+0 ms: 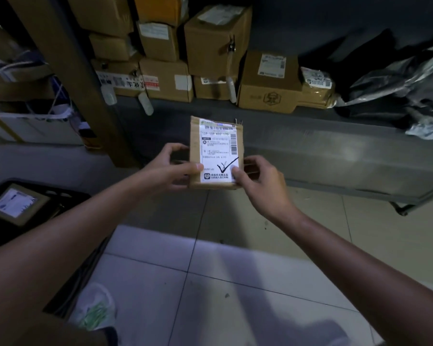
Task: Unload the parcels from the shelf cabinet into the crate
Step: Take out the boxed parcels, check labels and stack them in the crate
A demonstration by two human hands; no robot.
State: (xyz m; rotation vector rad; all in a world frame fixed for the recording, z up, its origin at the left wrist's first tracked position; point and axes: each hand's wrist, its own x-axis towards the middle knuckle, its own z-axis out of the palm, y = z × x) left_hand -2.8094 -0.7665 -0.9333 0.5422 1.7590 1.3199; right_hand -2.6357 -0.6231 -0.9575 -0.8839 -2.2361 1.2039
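Observation:
I hold a small flat cardboard parcel (216,146) with a white shipping label and a black tick mark, in front of the low shelf. My left hand (170,166) grips its left edge, thumb on the label's lower left. My right hand (258,181) grips the right edge, thumb on the label's lower right. Several brown cardboard parcels (215,43) are stacked on the grey shelf (335,151) behind. A dark crate (68,196) stands at the lower left with one labelled parcel (18,203) inside.
A brown upright post (68,58) divides the shelving at left. Grey and black plastic mailer bags (397,86) lie at the shelf's right end. More boxes and bags sit on the left shelf (23,108). Tiled floor (223,283) spreads below; my shoe (95,308) is near the crate.

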